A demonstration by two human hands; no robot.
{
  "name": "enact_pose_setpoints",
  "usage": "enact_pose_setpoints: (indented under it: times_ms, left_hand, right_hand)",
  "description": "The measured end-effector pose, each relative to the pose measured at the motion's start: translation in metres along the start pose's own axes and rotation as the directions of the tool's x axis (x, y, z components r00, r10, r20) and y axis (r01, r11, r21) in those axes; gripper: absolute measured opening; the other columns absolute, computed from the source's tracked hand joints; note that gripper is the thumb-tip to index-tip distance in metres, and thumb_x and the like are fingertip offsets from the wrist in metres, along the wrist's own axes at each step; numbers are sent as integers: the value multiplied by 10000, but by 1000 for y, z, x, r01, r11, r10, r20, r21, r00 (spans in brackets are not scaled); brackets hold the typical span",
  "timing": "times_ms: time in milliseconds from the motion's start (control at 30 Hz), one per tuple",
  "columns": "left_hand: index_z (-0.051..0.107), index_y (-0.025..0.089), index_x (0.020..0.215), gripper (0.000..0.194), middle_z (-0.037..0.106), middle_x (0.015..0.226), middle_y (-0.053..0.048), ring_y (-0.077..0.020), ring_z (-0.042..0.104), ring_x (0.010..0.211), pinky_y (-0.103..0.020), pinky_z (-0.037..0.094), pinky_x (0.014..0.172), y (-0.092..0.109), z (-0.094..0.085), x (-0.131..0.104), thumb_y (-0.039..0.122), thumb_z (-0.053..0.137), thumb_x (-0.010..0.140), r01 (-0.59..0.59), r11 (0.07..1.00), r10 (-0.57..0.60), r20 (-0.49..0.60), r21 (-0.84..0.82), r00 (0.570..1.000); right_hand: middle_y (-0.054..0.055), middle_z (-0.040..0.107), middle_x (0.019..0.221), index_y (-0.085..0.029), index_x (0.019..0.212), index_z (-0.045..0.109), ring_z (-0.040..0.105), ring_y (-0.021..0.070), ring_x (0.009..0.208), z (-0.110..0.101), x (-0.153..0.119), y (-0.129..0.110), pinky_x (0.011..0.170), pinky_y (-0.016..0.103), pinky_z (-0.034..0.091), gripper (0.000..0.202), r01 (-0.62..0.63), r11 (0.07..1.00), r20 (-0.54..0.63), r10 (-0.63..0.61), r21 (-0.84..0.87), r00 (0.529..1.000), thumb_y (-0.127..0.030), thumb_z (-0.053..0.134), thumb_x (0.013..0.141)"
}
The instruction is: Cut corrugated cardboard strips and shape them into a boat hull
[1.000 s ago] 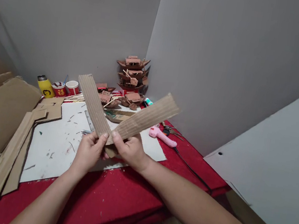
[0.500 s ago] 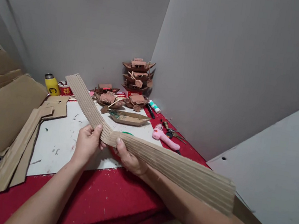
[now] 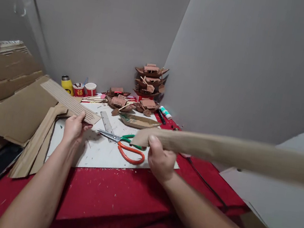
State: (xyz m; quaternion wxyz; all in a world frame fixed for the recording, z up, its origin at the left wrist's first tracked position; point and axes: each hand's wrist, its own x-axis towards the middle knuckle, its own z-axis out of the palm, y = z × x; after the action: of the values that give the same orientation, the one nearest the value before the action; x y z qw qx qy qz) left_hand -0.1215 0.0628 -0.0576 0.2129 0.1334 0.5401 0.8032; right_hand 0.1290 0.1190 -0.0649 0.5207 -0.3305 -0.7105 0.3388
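My left hand (image 3: 75,127) grips the end of a short corrugated cardboard strip (image 3: 64,98), which slants up to the left. Closed around the near end of a longer cardboard strip (image 3: 229,152) is my right hand (image 3: 161,157); this strip stretches out past the right edge of the view, blurred. Scissors (image 3: 131,154) with one green and one orange handle lie on the white board (image 3: 91,154) between my hands, blades pointing left. Behind them a metal ruler (image 3: 107,122) lies at a slant, beside an open cardboard boat hull (image 3: 139,121).
Finished brown model boats (image 3: 150,79) are stacked at the back corner, with others in front. A yellow bottle (image 3: 67,86) and paper cups (image 3: 90,89) stand at back left. Large cardboard sheets (image 3: 12,112) lean at the left. A red cloth (image 3: 105,194) covers the table.
The bent cardboard strip has come apart into two pieces, one in each hand. My hands have moved apart, and the scissors and ruler now show between them.
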Motion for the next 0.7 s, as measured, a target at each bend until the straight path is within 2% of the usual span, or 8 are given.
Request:
enact_pose_setpoints:
  times_ms: [67, 167, 267, 333, 400, 500, 633, 700]
  left_hand:
    - [532, 138, 641, 139, 647, 567, -12, -122, 588, 432, -229, 500, 416, 8, 1, -4, 182, 644, 710, -18, 999, 19, 41, -39, 999]
    - [540, 150, 672, 157, 658, 614, -3, -129, 617, 488, -264, 544, 489, 27, 3, -16, 225, 672, 710, -70, 992, 80, 97, -101, 992]
    - [561, 164, 707, 125, 670, 657, 10, -114, 630, 536, -255, 563, 546, 59, -3, -30, 241, 647, 756, -146, 979, 164, 120, -144, 979]
    - [545, 172, 669, 147, 661, 621, 21, -94, 615, 519, -232, 564, 544, 87, -10, -42, 202, 603, 801, -241, 955, 264, 123, -170, 957]
    - [525, 170, 625, 210, 648, 592, 32, -73, 595, 492, -218, 568, 560, 113, -17, -53, 145, 554, 831, -337, 925, 364, 146, -178, 920]
    - [499, 153, 599, 243, 616, 549, 52, -56, 585, 478, -220, 575, 600, 142, -26, -70, 67, 531, 825, -450, 881, 471, 186, -145, 862]
    - [483, 162, 580, 255, 628, 572, 48, -78, 609, 532, -272, 591, 601, 157, -41, -86, 19, 592, 761, -519, 849, 528, 237, -104, 816]
    - [482, 186, 552, 279, 619, 555, 37, -100, 608, 527, -259, 580, 543, 159, -52, -91, 40, 642, 728, -501, 865, 485, 253, -1, 837]
  right_hand:
    - [73, 681, 694, -182, 665, 634, 662, 250, 775, 1, 0, -10, 741, 351, 533, 338, -145, 983, 30, 142, 116, 989, -476, 516, 782]
    - [57, 653, 588, -175, 570, 595, 647, 208, 640, -2, -21, -25, 638, 302, 533, 329, -341, 924, 331, 272, 171, 904, -451, 549, 742]
    - [34, 636, 571, -148, 659, 615, 597, 150, 525, 1, -58, -37, 499, 235, 485, 270, -443, 892, 768, 220, 92, 602, -365, 488, 759]
    - [24, 660, 652, -151, 739, 624, 600, 135, 553, 13, -81, -47, 489, 206, 460, 206, -299, 954, 922, 100, 18, 374, -290, 473, 744]
    - [39, 680, 723, -161, 836, 643, 615, 172, 596, 35, -99, -59, 478, 226, 443, 221, 54, 999, 989, -11, 3, 149, -305, 538, 705]
    - [113, 703, 813, -144, 953, 657, 654, 262, 671, 79, -125, -78, 501, 303, 457, 323, 488, 868, 994, -45, 86, -96, -329, 528, 721]
    - [118, 707, 865, -144, 962, 663, 666, 279, 740, 121, -156, -88, 506, 308, 460, 408, 540, 815, 953, -50, 211, -298, -463, 523, 749]
    - [100, 709, 859, -164, 991, 650, 666, 273, 732, 125, -160, -87, 511, 307, 457, 479, 495, 824, 939, -120, 275, -323, -550, 504, 747]
